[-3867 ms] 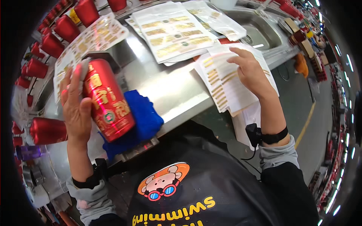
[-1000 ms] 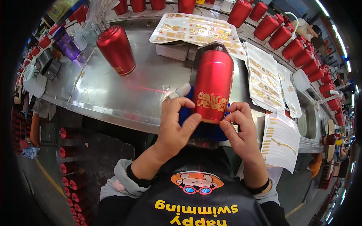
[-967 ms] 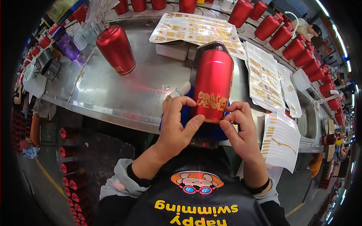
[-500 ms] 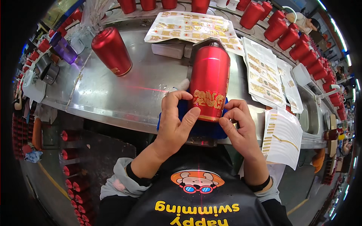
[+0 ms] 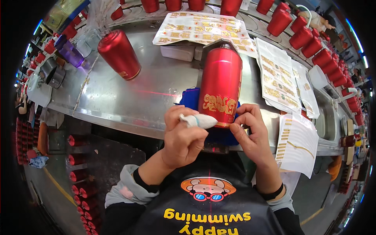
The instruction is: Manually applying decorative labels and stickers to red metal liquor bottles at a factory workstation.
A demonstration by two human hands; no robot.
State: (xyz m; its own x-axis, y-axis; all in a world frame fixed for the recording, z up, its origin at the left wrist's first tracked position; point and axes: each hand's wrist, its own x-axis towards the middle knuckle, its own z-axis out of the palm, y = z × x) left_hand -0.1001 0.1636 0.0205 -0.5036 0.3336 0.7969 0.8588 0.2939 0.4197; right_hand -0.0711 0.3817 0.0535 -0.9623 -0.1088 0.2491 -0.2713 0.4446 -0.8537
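**Bottle on the blue pad, both hands at the gold label**

Your left hand point(image 5: 184, 135) had its fingers curled tight around a small white wad point(image 5: 197, 120), thumb and forefinger pinching it so the pointed end touched the lower edge of the red bottle point(image 5: 220, 84), just below the gold decal point(image 5: 219, 105). Held that way, the wad looked set for pressing or rubbing the decal down; that is a judgement from the grip.

Your right hand point(image 5: 252, 133) sat at the bottle's lower right edge, fingers bent and close together, fingertips touching the bottle wall beside the decal. It held nothing I could make out. It seemed to be steadying the bottle against the push from the other side.

The red bottle lay on its side with its base toward you, on a blue cloth pad point(image 5: 192, 100) that showed to the bottle's left and under its base. The pad probably kept it from rolling and scratching on the steel bench point(image 5: 117, 98).

Farther out from the bottle: a second red bottle point(image 5: 118, 53) lay tilted well to its left. Sheets of gold decals point(image 5: 203, 29) lay beyond its neck, more sheets point(image 5: 280, 76) just to its right. A row of red bottles point(image 5: 309, 37) ran along the far right.
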